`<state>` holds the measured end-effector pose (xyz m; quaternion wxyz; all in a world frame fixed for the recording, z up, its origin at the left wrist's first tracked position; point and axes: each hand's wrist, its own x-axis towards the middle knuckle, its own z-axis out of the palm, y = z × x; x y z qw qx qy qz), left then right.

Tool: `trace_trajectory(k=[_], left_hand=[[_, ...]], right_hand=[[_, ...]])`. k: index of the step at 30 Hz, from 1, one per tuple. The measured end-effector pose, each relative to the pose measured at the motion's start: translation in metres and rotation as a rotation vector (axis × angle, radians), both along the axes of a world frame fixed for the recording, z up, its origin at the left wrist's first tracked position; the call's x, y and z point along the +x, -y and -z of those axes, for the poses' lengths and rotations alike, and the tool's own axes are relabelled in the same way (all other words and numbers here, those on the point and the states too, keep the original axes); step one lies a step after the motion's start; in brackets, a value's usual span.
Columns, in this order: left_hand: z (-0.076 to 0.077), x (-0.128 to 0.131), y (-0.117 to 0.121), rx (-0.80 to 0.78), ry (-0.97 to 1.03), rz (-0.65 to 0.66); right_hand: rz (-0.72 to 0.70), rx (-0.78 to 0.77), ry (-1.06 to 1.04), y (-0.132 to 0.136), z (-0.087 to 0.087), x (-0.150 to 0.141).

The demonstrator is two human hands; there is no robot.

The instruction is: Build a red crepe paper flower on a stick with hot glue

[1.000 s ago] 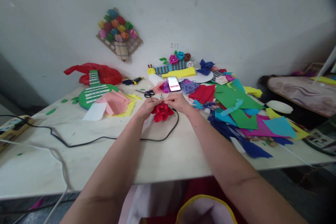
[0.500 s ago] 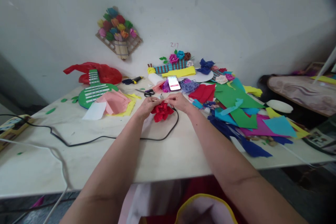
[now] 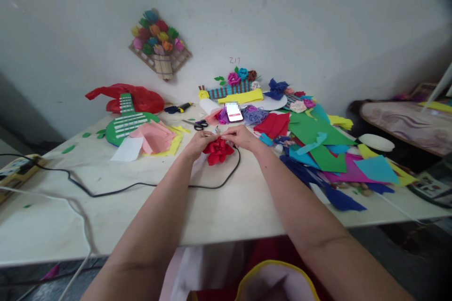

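A red paper flower [image 3: 218, 151] hangs between my two hands over the middle of the table, petals toward me. My left hand [image 3: 199, 143] pinches its upper left edge with closed fingers. From the other side, my right hand [image 3: 241, 137] has its fingertips closed on the flower's upper right part. Just beyond the hands lie black-handled scissors [image 3: 200, 125] and a phone [image 3: 234, 113] with a lit screen. A black cable [image 3: 226, 181] curves up beside the flower, its end near my right hand.
At left, a green guitar-shaped piece [image 3: 116, 128] lies by pink paper sheets [image 3: 152, 137]. Coloured paper [image 3: 328, 158] is heaped at right. Pliers [image 3: 181, 108] rest toward the back. A white cable [image 3: 84, 225] crosses the table [image 3: 134, 221] at left front.
Both hands stay in nearly the same place. The flower has shifted very slightly within the fingers.
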<state>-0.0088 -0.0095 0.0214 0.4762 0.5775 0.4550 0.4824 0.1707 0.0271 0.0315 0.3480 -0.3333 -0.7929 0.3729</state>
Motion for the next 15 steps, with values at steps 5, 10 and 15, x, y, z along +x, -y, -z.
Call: trace_trajectory(k=[5,10,15], left_hand=[[-0.0004,0.0006,0.0003,-0.027,-0.014,0.0],[0.0004,0.0005,0.0,-0.032,0.001,-0.006],[0.0016,-0.0001,-0.0008,-0.026,0.029,0.011]], right_hand=[[-0.013,-0.001,0.016,0.0008,0.0001,-0.0003],[-0.001,0.058,0.007,-0.0013,0.0025,-0.0013],[-0.014,0.185,-0.027,-0.0082,0.0079,-0.0021]])
